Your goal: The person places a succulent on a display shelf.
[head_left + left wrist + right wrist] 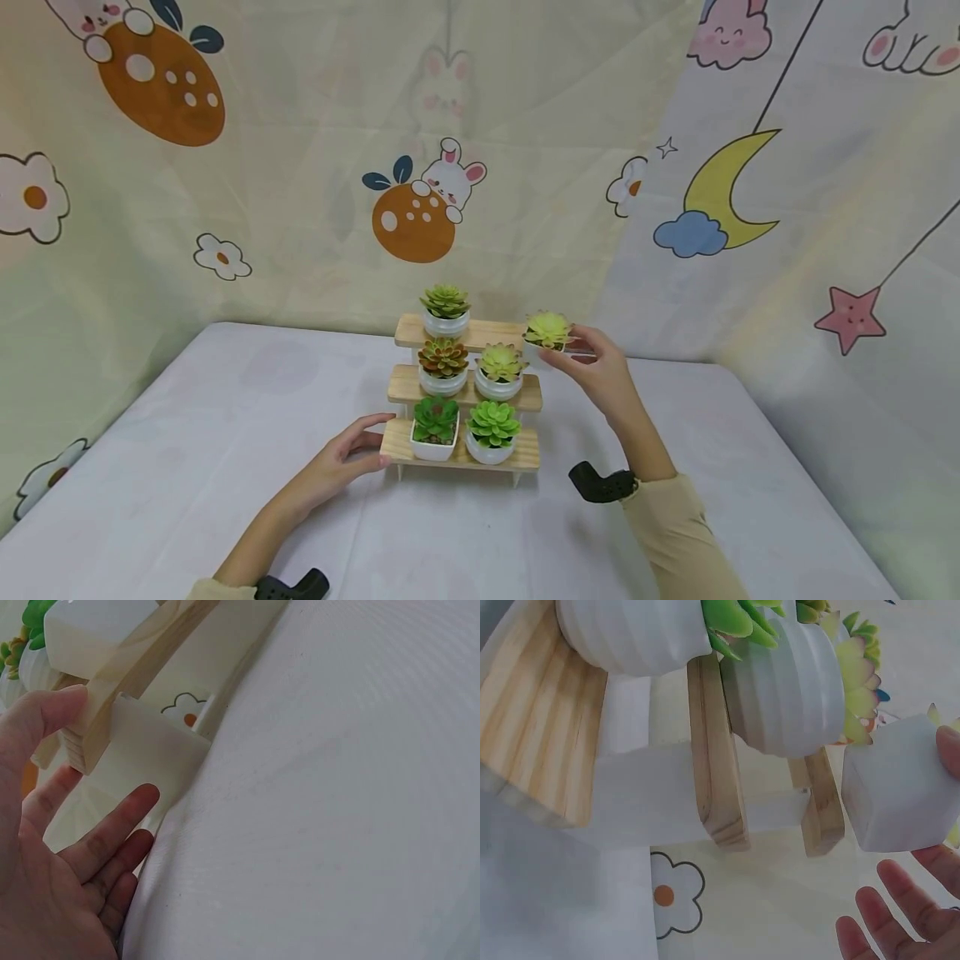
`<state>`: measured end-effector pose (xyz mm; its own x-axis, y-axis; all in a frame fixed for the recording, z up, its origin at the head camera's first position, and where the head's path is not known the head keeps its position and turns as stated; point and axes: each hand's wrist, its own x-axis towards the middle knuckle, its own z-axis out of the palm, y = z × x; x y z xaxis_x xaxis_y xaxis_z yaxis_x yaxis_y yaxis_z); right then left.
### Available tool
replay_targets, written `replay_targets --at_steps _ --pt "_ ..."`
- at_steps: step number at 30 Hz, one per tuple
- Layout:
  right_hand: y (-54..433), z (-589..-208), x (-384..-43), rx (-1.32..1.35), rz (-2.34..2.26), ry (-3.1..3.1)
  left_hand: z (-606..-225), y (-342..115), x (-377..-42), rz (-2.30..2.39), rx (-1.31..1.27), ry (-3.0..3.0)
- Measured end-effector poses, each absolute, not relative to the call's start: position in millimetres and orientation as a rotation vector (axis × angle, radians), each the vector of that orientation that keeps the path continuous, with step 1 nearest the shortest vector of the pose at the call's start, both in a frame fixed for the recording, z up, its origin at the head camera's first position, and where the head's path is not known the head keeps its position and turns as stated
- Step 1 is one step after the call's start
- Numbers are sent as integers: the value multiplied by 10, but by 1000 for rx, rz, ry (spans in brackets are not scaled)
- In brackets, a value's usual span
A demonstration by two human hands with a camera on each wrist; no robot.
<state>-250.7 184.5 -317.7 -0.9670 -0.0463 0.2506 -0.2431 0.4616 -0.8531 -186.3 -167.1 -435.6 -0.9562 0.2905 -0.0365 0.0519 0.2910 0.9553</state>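
Observation:
A three-tier wooden plant stand [401,442] with white supports stands on the table. My left hand [341,460] pinches the left end of its lowest shelf between thumb and index finger, the other fingers spread. At the right end of the top shelf, my right hand [606,379] holds a yellow-green potted succulent [549,330] by its square white pot [900,784], which looks raised just off the wood in the right wrist view. One green succulent [446,302] sits on the top shelf's left. A reddish succulent [442,358] and a pale one [501,363] share the middle shelf.
The lowest shelf carries a dark green succulent [435,419] in a square pot and a bright green one [492,425] in a round pot. White cloth covers the table [225,433]. A curtain [300,208] with cartoon prints hangs behind it.

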Motion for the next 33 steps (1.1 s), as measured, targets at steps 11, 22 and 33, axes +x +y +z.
replay_targets --at_steps 11,22,33 --pt "1669 -2992 -2567 226 1534 -2571 -4358 -1670 -1862 1732 327 2365" --pt "1586 -3042 -2738 294 1561 -2545 -4355 -1663 -1870 1733 342 2386" --pt "1512 -3038 -2840 311 1564 -2711 -4333 -1656 -1854 1732 383 2391"
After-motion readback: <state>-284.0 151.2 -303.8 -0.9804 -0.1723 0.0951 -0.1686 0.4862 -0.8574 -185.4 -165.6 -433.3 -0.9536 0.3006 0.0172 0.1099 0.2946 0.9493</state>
